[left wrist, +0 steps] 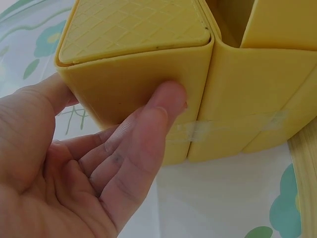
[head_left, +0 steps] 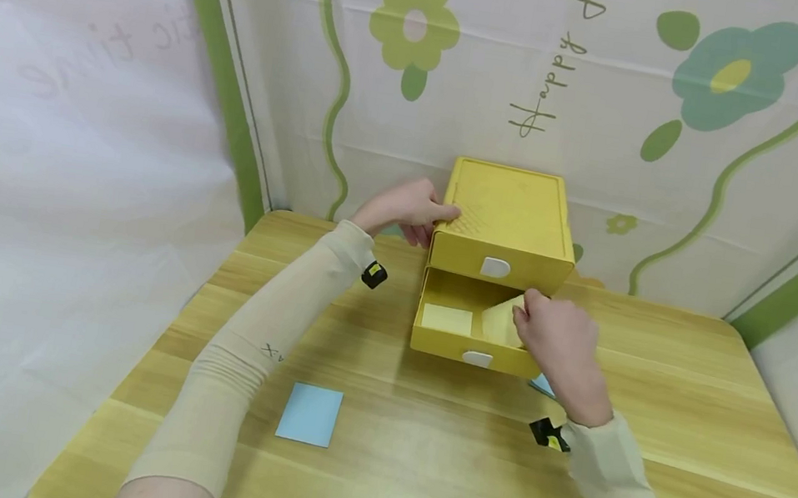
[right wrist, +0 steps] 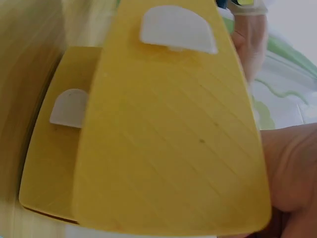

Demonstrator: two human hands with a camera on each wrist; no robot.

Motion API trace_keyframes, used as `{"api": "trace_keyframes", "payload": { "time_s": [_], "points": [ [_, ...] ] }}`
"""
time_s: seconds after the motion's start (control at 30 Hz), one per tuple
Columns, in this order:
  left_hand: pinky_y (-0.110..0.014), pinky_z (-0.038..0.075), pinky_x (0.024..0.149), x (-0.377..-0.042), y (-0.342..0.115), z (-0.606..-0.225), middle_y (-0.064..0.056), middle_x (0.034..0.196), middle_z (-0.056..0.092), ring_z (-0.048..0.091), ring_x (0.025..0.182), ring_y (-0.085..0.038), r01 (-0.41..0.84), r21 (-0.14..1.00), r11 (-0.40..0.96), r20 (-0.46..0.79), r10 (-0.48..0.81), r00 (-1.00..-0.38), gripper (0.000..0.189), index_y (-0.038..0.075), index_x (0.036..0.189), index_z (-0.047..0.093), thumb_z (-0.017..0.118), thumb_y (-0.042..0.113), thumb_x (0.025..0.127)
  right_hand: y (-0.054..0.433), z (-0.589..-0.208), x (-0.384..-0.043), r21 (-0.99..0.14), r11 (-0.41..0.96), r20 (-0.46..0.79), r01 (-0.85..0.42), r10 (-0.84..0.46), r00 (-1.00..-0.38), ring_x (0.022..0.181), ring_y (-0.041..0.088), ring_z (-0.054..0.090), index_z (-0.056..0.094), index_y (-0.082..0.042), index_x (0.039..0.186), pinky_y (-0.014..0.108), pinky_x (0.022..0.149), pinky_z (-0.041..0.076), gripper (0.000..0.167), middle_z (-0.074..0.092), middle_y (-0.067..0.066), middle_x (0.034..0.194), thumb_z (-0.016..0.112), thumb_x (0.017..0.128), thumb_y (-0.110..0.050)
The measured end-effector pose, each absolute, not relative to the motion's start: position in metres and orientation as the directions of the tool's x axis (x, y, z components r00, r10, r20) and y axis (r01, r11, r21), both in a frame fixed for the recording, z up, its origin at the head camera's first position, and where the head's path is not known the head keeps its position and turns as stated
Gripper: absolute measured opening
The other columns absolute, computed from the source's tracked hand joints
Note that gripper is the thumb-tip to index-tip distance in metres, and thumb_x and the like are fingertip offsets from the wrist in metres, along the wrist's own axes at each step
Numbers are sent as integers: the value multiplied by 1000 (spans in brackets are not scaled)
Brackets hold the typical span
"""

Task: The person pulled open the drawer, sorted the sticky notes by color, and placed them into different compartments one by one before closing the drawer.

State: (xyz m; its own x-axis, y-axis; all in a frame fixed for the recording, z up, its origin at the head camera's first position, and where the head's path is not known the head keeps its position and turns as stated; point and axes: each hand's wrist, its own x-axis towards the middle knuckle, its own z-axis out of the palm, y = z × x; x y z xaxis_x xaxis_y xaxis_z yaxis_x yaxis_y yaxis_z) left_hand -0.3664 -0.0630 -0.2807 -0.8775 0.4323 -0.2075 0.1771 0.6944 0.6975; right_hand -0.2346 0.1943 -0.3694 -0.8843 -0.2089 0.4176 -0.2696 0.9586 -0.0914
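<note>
A yellow drawer box (head_left: 511, 205) stands at the back of the table, its lower drawer (head_left: 443, 345) pulled out. One pale yellow paper square (head_left: 446, 319) lies in the drawer's left part. A second pale yellow paper (head_left: 500, 321) stands tilted at the right, and my right hand (head_left: 560, 346) pinches its upper edge with curled fingers. In the right wrist view the drawer front (right wrist: 173, 139) hides most of that hand. My left hand (head_left: 408, 206) rests its thumb on the box top; in the left wrist view its fairly straight fingers touch the box side (left wrist: 133, 84).
A light blue paper square (head_left: 309, 415) lies on the table at front left. Another blue paper (head_left: 543, 385) shows partly beside the open drawer, near my right wrist. Behind the box hangs a flowered curtain (head_left: 447, 112). A white handle (head_left: 495, 267) sticks out from the shut upper drawer.
</note>
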Motion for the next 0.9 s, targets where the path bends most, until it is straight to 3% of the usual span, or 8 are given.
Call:
{"api": "trace_keyframes", "payload": {
  "time_s": [0.33,0.53,0.9],
  "points": [
    [-43,61,71,-367,-59,-281,-15,75,72,72,67,-26,183,705,685,-199,440,-876,47,8,67,60,55,45,96,193,-373,-234,-56,974,409,-222,-180,-895,38,18,31,47,-9,62,30,34,25,38,25,-2,48,69,90,-21],
    [-38,61,66,-364,-59,-281,-15,77,72,72,67,-25,187,688,701,-206,437,-876,48,6,69,59,53,44,97,195,-371,-231,-77,968,404,-237,-187,-895,38,17,33,50,-6,68,27,34,24,31,30,0,47,65,92,-16],
    [-40,61,68,-365,-61,-284,-15,76,72,72,67,-25,174,709,683,-201,433,-879,47,6,68,60,54,44,96,194,-364,-222,-106,943,492,-316,-227,-841,38,15,29,49,-6,72,25,36,20,27,31,0,47,64,93,-12]
  ]
}}
